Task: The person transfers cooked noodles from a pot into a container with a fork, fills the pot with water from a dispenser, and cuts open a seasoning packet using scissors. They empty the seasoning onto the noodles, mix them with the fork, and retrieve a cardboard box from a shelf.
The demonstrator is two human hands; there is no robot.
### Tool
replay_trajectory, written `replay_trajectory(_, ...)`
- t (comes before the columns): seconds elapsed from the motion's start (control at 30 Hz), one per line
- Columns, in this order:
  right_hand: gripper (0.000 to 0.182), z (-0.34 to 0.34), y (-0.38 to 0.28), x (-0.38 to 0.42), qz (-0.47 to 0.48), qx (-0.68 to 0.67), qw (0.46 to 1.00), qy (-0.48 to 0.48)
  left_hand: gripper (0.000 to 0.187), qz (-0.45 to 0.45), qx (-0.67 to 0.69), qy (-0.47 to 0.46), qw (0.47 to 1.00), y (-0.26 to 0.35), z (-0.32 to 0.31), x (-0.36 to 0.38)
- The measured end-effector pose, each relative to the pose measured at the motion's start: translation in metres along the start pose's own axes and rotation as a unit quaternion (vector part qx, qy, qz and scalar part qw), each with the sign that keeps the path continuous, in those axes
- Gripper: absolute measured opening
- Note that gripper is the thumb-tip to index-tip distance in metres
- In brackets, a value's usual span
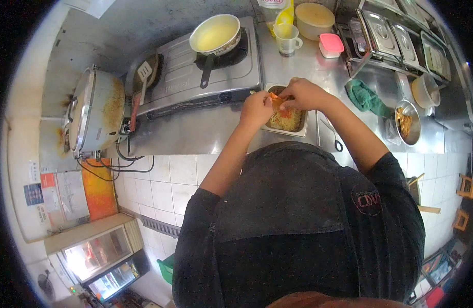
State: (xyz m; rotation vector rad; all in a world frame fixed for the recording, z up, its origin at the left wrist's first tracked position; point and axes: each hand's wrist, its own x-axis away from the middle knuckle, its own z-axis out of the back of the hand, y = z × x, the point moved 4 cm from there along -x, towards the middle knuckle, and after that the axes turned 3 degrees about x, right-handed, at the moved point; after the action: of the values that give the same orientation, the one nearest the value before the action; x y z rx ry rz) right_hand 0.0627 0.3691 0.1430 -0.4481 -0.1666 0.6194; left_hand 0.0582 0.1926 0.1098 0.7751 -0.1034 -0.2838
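Note:
My left hand (256, 109) and my right hand (304, 94) meet over a rectangular metal pan (304, 132) at the counter's front edge. Between their closed fingers is a small orange packet (274, 96), partly covered by the hands. Inside the pan lies a pale yellowish, shredded or noodle-like food (285, 122) with a patch of orange-red on it, just below my fingertips. What exactly the food is, I cannot make out.
A two-burner stove (182, 77) carries a pan of yellow liquid (216, 33) and a slotted spatula (144, 72). Left stands a large pot (100, 110). Rightward are a green cloth (367, 97), a metal ladle or small pan with brown food (407, 123), and a measuring cup (286, 41).

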Motion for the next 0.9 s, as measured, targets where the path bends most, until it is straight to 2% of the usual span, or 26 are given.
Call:
replay_trajectory(0.1, 0.034, 0.028, 0.015, 0.020, -0.028, -0.062, 0.988, 0.137, 0.021, 0.029, 0.043, 0.035, 0.998, -0.008, 0.004, 0.003)
replay_trajectory(0.2, 0.030, 0.039, 0.019, 0.050, -0.076, -0.188, 0.968, 0.150, 0.018, 0.192, 0.205, 0.013, 0.960, -0.033, -0.004, 0.009)
replay_trajectory(0.3, 0.029, 0.023, 0.040, 0.082, -0.088, -0.223, 0.953, 0.185, 0.013, 0.276, 0.449, 0.043, 0.849, -0.030, -0.004, 0.031)
replay_trajectory(0.4, 0.027, -0.003, 0.074, 0.114, -0.136, -0.253, 0.941, 0.181, 0.016, 0.303, 0.592, 0.078, 0.743, -0.039, -0.019, 0.048)
replay_trajectory(0.5, 0.026, -0.019, 0.098, 0.137, -0.168, -0.259, 0.934, 0.181, 0.016, 0.289, 0.470, 0.121, 0.825, -0.028, -0.021, 0.066)
replay_trajectory(0.53, 0.025, -0.019, 0.101, 0.142, -0.180, -0.257, 0.933, 0.179, 0.017, 0.234, 0.345, 0.160, 0.895, -0.017, -0.019, 0.069)
replay_trajectory(0.57, 0.024, -0.018, 0.104, 0.146, -0.180, -0.258, 0.934, 0.173, 0.017, 0.175, 0.209, 0.193, 0.943, -0.004, -0.019, 0.072)
replay_trajectory(0.6, 0.024, -0.019, 0.109, 0.147, -0.174, -0.251, 0.936, 0.176, 0.017, 0.111, 0.067, 0.216, 0.968, 0.010, -0.020, 0.074)
replay_trajectory(0.7, 0.023, -0.020, 0.120, 0.151, -0.165, -0.241, 0.938, 0.187, 0.017, 0.142, 0.102, 0.200, 0.964, 0.022, -0.029, 0.077)
replay_trajectory(0.77, 0.022, -0.014, 0.114, 0.147, -0.161, -0.242, 0.939, 0.185, 0.017, 0.199, 0.175, 0.196, 0.944, 0.008, -0.042, 0.077)
replay_trajectory(0.8, 0.023, -0.010, 0.108, 0.140, -0.098, -0.210, 0.952, 0.201, 0.016, 0.226, 0.211, 0.196, 0.931, 0.000, -0.048, 0.078)
replay_trajectory(0.87, 0.025, -0.002, 0.090, 0.119, 0.032, -0.141, 0.962, 0.232, 0.016, 0.136, 0.121, 0.206, 0.961, 0.016, -0.046, 0.076)
replay_trajectory(0.9, 0.024, 0.008, 0.072, 0.105, 0.051, -0.125, 0.971, 0.198, 0.016, 0.091, 0.075, 0.210, 0.971, 0.025, -0.044, 0.076)
